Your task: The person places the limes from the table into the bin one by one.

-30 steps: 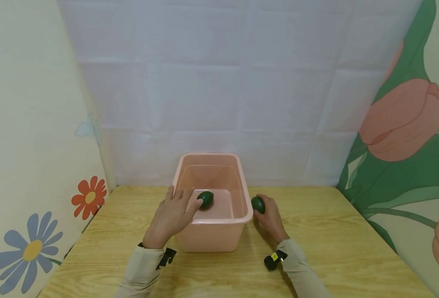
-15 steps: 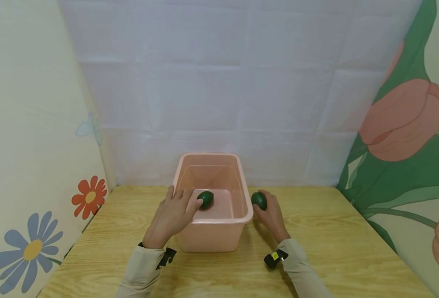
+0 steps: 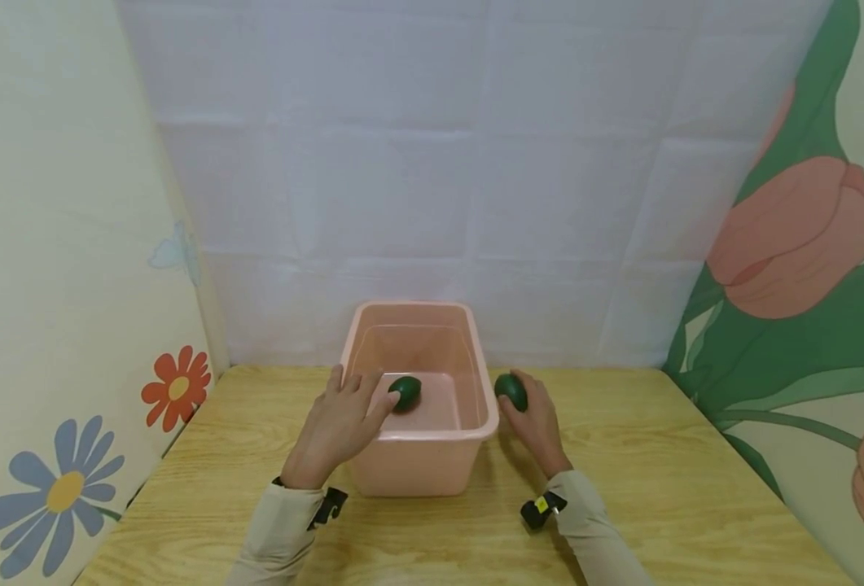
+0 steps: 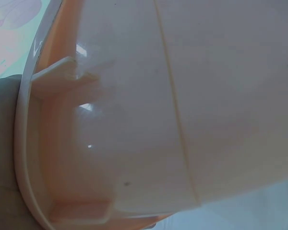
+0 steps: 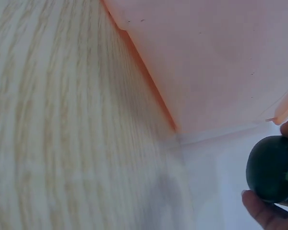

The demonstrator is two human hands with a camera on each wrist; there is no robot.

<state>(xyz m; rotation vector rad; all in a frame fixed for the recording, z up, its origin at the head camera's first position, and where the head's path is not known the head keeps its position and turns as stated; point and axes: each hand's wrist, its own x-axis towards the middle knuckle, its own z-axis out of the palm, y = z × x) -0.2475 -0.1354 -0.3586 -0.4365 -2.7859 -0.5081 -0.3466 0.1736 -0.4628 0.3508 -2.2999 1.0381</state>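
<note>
A pink plastic bin (image 3: 417, 465) stands on the table in the head view. Inside it lies a smooth dark green avocado (image 3: 406, 392), partly overlapped by the left thumb. My left hand (image 3: 339, 423) rests over the bin's near left rim, fingers extended. The left wrist view shows the bin's outer wall (image 4: 129, 134) close up, with part of the hand at the left edge. To the right of the bin, my right hand (image 3: 537, 419) grips a second dark green avocado (image 3: 510, 392) between thumb and fingers. The right wrist view has this avocado at its right edge.
The wood-grain table (image 3: 622, 472) extends on both sides of the bin. A white sheet (image 3: 432, 179) hangs behind it. Flower-printed panels flank the table, with a blue flower (image 3: 65, 492) on the left and pink tulips (image 3: 798, 236) on the right.
My right hand has raised the second avocado slightly, and it has shifted a little up and to the right beside the bin. The left hand and bin have stayed put.
</note>
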